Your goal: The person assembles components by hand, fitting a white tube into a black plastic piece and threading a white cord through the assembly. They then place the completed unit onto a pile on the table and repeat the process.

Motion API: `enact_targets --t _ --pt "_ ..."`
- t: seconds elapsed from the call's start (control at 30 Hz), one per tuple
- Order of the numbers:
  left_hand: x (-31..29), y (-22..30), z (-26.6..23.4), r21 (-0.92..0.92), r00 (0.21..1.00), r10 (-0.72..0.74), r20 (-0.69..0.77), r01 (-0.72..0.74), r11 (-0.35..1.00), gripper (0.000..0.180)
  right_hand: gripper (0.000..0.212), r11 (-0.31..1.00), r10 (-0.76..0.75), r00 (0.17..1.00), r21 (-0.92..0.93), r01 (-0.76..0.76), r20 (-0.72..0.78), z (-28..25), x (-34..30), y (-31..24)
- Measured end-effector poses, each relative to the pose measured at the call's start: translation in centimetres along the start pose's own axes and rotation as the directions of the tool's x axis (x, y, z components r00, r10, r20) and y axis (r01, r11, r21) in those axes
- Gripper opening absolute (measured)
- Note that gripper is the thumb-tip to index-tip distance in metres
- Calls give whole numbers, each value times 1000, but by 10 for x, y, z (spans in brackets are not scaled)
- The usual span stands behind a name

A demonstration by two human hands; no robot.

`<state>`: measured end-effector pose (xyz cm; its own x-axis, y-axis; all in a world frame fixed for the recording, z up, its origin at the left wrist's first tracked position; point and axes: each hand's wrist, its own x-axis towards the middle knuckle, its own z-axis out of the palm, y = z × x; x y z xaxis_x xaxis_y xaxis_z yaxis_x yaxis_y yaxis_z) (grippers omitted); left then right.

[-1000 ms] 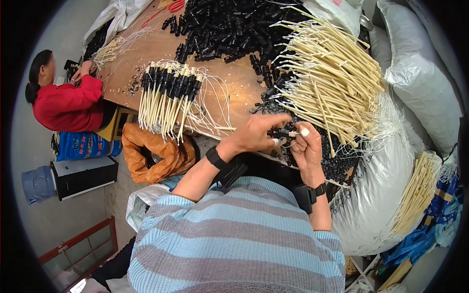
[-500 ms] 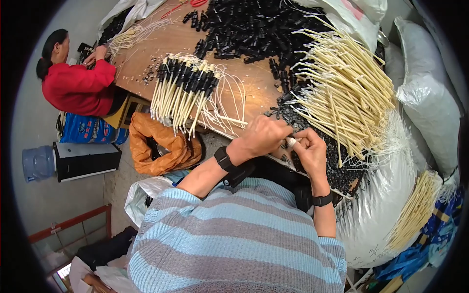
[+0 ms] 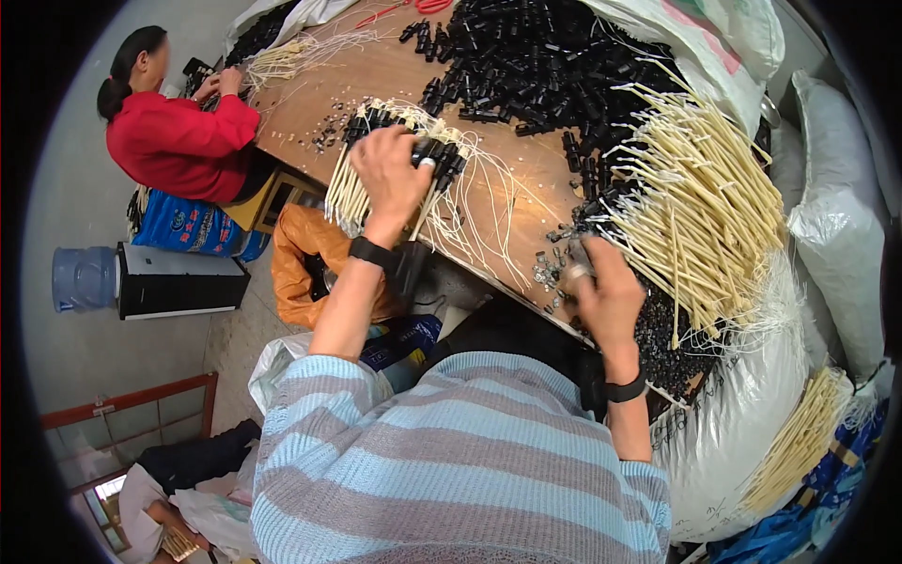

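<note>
One big brown wooden table (image 3: 324,89) fills the far half, and it's seriously crowded. Just beside its near right corner there's a fat white sack (image 3: 728,432) bulging up, and a co-worker in a red top (image 3: 183,146) is over at the far left with both hands at the table's edge. Pile of cream sticks (image 3: 700,207) on the right, heap of black connectors (image 3: 540,66) at the far middle. An open orange sack (image 3: 299,268) sits on the floor, left of the near edge. Then a smaller batch of sticks with black ends (image 3: 346,193), left of middle near the table edge, loose white strands (image 3: 489,221) trailing off to its right. Small dark bits (image 3: 662,329) litter the near right corner.

Left hand (image 3: 393,174) is stretched out palm down over that batch, fingers bent over the black ends and hiding some of them. Can't tell if it's pinching one. Right hand (image 3: 606,293) is blurry, fingers curled in above the dark bits, with the cream pile crowding its right. No idea whether it's gripping anything.
</note>
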<state>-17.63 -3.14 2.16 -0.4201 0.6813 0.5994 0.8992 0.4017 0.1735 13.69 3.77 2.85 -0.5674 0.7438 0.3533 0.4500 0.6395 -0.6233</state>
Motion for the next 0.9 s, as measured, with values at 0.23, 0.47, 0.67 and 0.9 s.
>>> enact_targets --t 0.23,0.47,0.67,0.9 --pt "-8 90 30 -701 929 316 193 -95 707 35 18 987 56 971 -136 -89 -231 -20 -14 42" --pt "4 160 99 -457 899 267 348 -86 885 23 12 797 234 942 -507 -328 -241 -61 -33 73" --pt "2 147 82 -471 837 188 514 92 877 13 12 945 256 966 -201 -258 -34 -41 -40 49" --pt "-27 130 55 -746 870 232 435 205 633 44 24 980 189 982 75 -186 -23 -35 -30 43"
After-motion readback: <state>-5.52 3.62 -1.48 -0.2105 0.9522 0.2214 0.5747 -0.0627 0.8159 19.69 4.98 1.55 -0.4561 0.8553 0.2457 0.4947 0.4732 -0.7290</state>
